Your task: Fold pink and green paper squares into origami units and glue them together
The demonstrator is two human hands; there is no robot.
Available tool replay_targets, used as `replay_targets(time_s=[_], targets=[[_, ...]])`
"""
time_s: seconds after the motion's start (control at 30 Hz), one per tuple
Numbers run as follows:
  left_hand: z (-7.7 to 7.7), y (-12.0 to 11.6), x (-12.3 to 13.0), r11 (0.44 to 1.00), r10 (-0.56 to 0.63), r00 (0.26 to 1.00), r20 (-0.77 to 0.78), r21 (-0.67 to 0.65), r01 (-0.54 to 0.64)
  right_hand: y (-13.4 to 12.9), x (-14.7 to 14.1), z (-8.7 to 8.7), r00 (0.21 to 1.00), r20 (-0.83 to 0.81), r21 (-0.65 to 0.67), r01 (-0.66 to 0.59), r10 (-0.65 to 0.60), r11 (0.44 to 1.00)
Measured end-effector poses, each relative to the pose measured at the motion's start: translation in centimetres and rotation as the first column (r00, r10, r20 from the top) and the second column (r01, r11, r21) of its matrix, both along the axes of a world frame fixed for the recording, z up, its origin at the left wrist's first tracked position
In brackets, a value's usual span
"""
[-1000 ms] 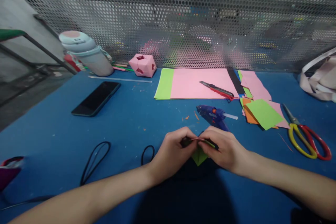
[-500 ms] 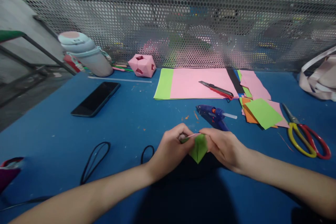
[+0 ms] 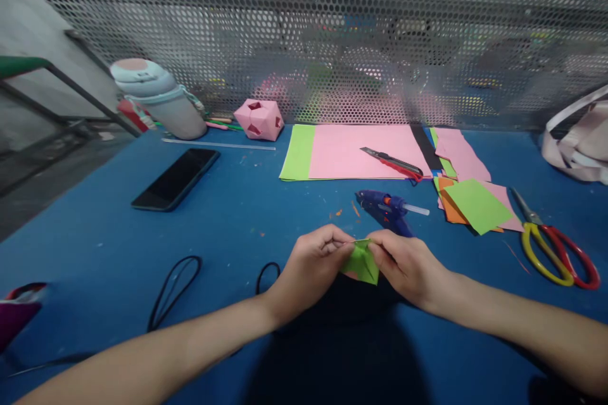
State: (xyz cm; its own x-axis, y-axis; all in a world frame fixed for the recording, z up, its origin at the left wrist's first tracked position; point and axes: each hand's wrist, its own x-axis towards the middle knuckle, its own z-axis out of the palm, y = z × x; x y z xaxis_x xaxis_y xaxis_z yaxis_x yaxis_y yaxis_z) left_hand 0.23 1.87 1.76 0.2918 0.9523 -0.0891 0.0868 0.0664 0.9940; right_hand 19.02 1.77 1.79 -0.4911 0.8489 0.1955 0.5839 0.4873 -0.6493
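A small folded green paper (image 3: 361,264) hangs between my two hands, above the front middle of the blue table. My left hand (image 3: 316,269) pinches its upper left edge between thumb and fingers. On the other side, my right hand (image 3: 406,266) is closed on the paper's upper right corner. Just behind the right hand lies a blue glue gun (image 3: 387,204) with a clear stick in its back end. Part of the paper is covered by my fingers.
Scissors (image 3: 553,240) and a green square (image 3: 479,205) on other papers lie right. A cutter (image 3: 394,163) rests on pink sheets (image 3: 346,152). Leftward are a phone (image 3: 175,179), a bottle (image 3: 164,101), a pink paper ball (image 3: 259,119) and a black cord (image 3: 173,291).
The green paper has turned in my hands; its point hung down in the middle and now a wider face shows, with the corner at right. My fingers have shifted to its top edge.
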Motion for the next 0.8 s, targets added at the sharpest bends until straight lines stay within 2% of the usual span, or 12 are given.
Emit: replay_targets(time_s=[0.1, 0.2, 0.27, 0.37, 0.57, 0.67, 0.8], targets=[[0.2, 0.0, 0.0, 1.000, 0.023, 1.000, -0.002, 0.019, -0.023, 0.1, 0.1, 0.1, 1.000, -0.027, -0.013, 0.001, -0.002, 1.000], [0.3, 0.1, 0.2, 0.998, 0.044, 0.999, -0.006, -0.039, -0.045, 0.1, 0.0, 0.0, 1.000, -0.021, -0.041, 0.012, -0.013, 0.999], [0.2, 0.0, 0.2, 0.996, -0.025, 0.999, 0.022, -0.091, 0.027, 0.1, -0.1, 0.0, 1.000, 0.001, -0.052, -0.010, 0.010, 0.999], [0.2, -0.2, 0.1, 0.988, -0.127, 0.990, 0.057, -0.082, 0.131, 0.0, -0.2, -0.1, 1.000, 0.002, -0.071, -0.030, 0.031, 0.997], [0.6, -0.1, 0.1, 0.995, 0.044, 0.999, -0.015, -0.085, -0.045, 0.0, -0.3, -0.7, 0.972, -0.234, -0.169, -0.051, 0.010, 0.984], [0.5, -0.1, 0.3, 0.994, 0.022, 1.000, 0.021, -0.106, -0.020, 0.2, -0.4, -1.1, 0.959, -0.284, -0.200, -0.048, -0.011, 0.979], [0.4, -0.3, 0.4, 0.994, -0.052, 0.998, 0.042, -0.089, 0.055, 0.3, -0.4, -1.3, 0.957, -0.288, -0.168, -0.026, -0.024, 0.985]])
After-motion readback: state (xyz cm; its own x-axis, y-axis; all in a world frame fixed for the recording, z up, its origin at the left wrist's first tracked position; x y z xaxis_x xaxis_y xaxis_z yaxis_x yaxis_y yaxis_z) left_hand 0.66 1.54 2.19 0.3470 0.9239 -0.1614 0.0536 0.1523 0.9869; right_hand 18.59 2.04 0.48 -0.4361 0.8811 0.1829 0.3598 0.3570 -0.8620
